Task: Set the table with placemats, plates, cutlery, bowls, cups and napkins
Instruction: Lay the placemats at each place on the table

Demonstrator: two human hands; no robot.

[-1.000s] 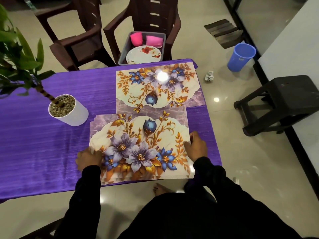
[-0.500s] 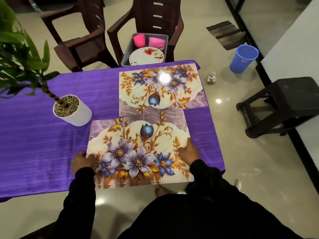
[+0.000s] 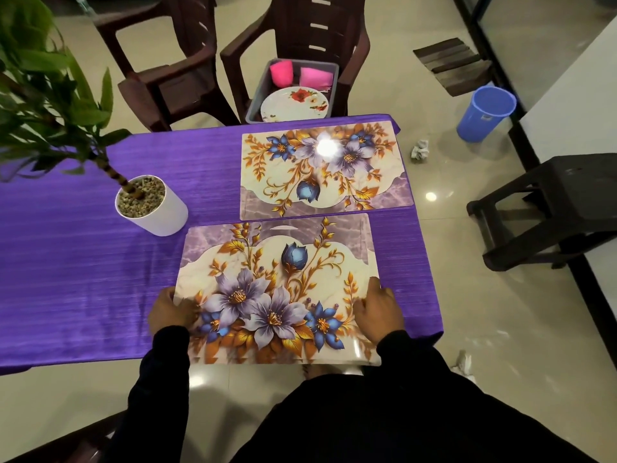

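Two flowered placemats lie on the purple-clothed table [image 3: 66,262]. The far placemat [image 3: 327,168] lies flat at the table's back right. The near placemat [image 3: 277,279] looks like the top of a thin stack and overhangs the front edge. My left hand [image 3: 172,312] grips its left edge and my right hand [image 3: 379,312] grips its right edge, fingers on top. On a brown chair [image 3: 300,28] behind the table stands a grey tub [image 3: 258,95] holding a flowered plate [image 3: 293,103] and two pink cups [image 3: 281,73].
A white pot [image 3: 160,212] with a leafy plant stands just left of the near mat's back corner. A second brown chair [image 3: 167,61] is at the back left. A blue bucket [image 3: 484,113] and a black stool [image 3: 551,205] stand on the floor to the right.
Both hands have drawn the near placemat toward me. It no longer overlaps the far placemat, a strip of cloth shows between them, and its front edge hangs further off the table.
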